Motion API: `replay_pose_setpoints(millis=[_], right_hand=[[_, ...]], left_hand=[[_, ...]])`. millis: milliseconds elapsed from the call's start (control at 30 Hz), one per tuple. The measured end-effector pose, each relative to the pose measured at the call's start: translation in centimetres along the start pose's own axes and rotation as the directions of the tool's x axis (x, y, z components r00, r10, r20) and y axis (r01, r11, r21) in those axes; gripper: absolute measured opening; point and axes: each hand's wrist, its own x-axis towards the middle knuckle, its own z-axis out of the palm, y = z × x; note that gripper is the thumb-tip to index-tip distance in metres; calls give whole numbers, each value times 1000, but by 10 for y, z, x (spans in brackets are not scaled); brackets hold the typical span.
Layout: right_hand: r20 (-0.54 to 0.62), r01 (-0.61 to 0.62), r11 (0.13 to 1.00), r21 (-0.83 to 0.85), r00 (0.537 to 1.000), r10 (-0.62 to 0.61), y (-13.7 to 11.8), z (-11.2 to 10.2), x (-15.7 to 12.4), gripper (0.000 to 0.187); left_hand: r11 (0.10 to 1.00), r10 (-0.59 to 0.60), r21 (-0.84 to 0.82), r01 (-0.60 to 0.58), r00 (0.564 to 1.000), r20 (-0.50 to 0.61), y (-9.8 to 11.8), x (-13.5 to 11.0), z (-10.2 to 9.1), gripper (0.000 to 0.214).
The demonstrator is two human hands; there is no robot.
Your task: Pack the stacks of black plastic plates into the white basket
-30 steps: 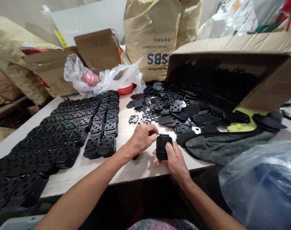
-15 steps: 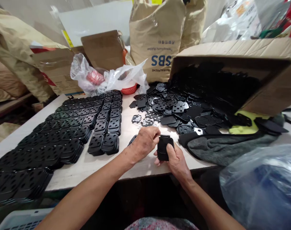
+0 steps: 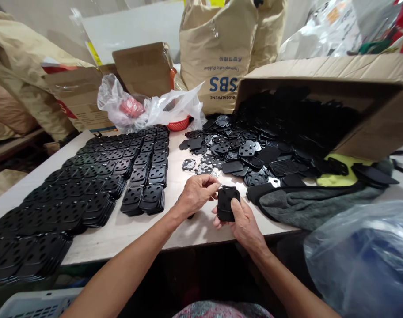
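A black rectangular rubber pad (image 3: 226,205) with round dimples is held upright in my right hand (image 3: 246,221), thumb across its front and fingers behind. Close by on its left, my left hand (image 3: 198,192) is closed in a pinch at the pad's upper left corner. What the pinch holds is too small to make out. Beyond my hands lies a loose heap of similar black pads (image 3: 251,150). Small scraps (image 3: 204,168) lie at the heap's near left side. To the left stand neat rows of stacked black pads (image 3: 151,198).
A cardboard box (image 3: 370,128) on its side holds more black pads at the right. Grey cloth (image 3: 294,205) lies before it, and a clear plastic bag (image 3: 363,247) bulges at the lower right. Behind are a paper sack (image 3: 218,53) and a red basket (image 3: 179,125).
My left hand has shifted slightly left and down, opening a small gap from the pad. The right hand keeps holding the pad in nearly the same spot.
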Motion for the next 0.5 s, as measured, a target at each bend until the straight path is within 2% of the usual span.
replay_pose_setpoints(millis=[67, 200, 367, 500], right_hand=[[4, 11, 1000, -5, 1000, -11, 0, 0, 0, 40], [-4, 11, 1000, -15, 1000, -12, 0, 1, 1, 39], [-42, 6, 1000, -21, 999, -6, 2, 2, 2, 40], [-87, 14, 1000, -24, 996, -16, 2, 2, 2, 43]], left_hand=[[1000, -28, -6, 28, 1000, 7, 0, -1, -1, 11], [999, -15, 44, 14, 1000, 22, -1, -6, -2, 15], [998, 31, 65, -27, 998, -48, -4, -10, 5, 17], [996, 44, 83, -39, 997, -64, -2, -8, 9, 18]])
